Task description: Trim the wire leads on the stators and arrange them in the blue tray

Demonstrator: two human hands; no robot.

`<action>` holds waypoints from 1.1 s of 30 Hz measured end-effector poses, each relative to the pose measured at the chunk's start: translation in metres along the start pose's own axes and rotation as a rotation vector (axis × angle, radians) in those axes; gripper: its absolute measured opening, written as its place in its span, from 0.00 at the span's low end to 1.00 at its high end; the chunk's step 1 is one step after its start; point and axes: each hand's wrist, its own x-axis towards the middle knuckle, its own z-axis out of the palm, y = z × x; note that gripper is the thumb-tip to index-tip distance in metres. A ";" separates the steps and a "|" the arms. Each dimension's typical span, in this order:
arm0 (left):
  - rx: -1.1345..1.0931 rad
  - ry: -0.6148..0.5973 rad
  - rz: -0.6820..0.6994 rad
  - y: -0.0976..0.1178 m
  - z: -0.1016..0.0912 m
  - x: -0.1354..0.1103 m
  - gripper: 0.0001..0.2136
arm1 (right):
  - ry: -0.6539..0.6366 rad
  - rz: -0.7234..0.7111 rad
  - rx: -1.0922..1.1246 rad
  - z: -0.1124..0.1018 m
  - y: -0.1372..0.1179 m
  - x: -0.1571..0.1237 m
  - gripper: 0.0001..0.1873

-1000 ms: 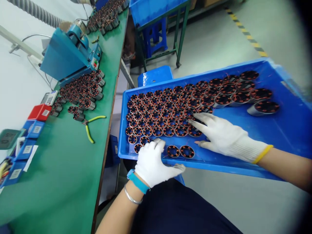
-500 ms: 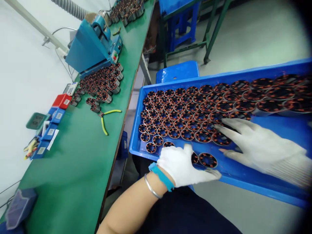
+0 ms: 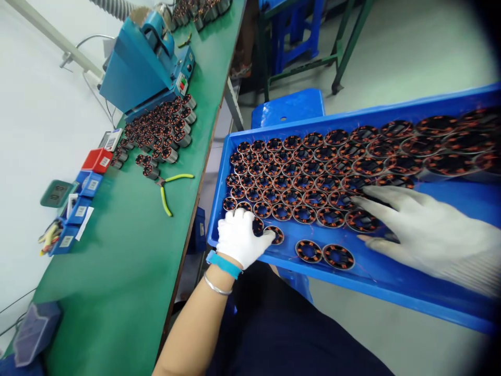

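Motor stators [image 3: 304, 214], metal rings with copper windings, stand in packed rows in a long blue tray [image 3: 250, 256]. My left hand [image 3: 238, 239], in a white glove, lies over stators at the tray's near left corner, thumb apart from the bent fingers. The thumb tip is at a stator [image 3: 274, 235], and the palm hides others. My right hand [image 3: 418, 230], gloved too, stretches its fingers over the near edge of the rows, by a stator [image 3: 362, 221]. Two stators, one of them here [image 3: 338, 257], stand apart near the tray's front wall.
On the green bench [image 3: 117, 266] to the left are yellow-handled cutters [image 3: 166, 190], more stators [image 3: 160, 130], a blue machine [image 3: 143, 68] and small bins [image 3: 80, 211]. A blue stool [image 3: 287, 108] is behind the tray. Someone's foot [image 3: 240, 70] shows beyond the bench edge.
My left hand has moved left along the tray's near side, uncovering the two separate stators. My right hand stays over the same part of the rows.
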 end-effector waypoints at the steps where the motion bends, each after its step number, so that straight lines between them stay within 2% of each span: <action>1: 0.033 -0.036 0.008 -0.001 -0.005 0.000 0.21 | 0.000 -0.007 -0.005 -0.001 0.000 0.000 0.30; 6: 0.108 -0.147 -0.002 -0.003 -0.021 -0.007 0.21 | 0.006 -0.011 -0.016 -0.005 -0.001 0.002 0.29; 9: 0.116 -0.060 -0.041 0.000 -0.018 -0.008 0.21 | -0.012 0.007 -0.002 -0.005 -0.001 0.001 0.29; 12: 0.076 0.070 0.037 0.002 -0.009 -0.002 0.25 | -0.013 0.012 0.011 -0.005 -0.001 0.001 0.30; 14: 0.036 0.067 0.039 0.001 -0.003 0.003 0.31 | -0.014 0.015 0.016 -0.005 -0.001 0.001 0.30; 17: 0.000 0.025 -0.030 -0.002 0.000 0.008 0.37 | -0.042 0.037 0.034 -0.005 -0.001 0.000 0.31; 23: -0.005 0.025 0.064 -0.012 -0.007 0.016 0.39 | -0.031 0.029 0.005 -0.005 -0.001 0.000 0.30; 26: 0.035 -0.065 0.081 -0.018 -0.019 0.021 0.38 | -0.039 0.027 -0.011 -0.007 -0.001 0.000 0.31; 29: 0.125 -0.163 0.048 -0.013 -0.031 0.022 0.32 | -0.068 0.054 -0.036 -0.013 -0.005 0.002 0.32; 31: 0.189 -0.100 0.058 0.002 -0.034 0.020 0.24 | -0.081 0.072 -0.070 -0.017 -0.010 0.006 0.34; 33: 0.157 0.006 0.164 0.024 -0.030 0.017 0.19 | -0.112 0.080 -0.097 -0.021 -0.018 0.013 0.36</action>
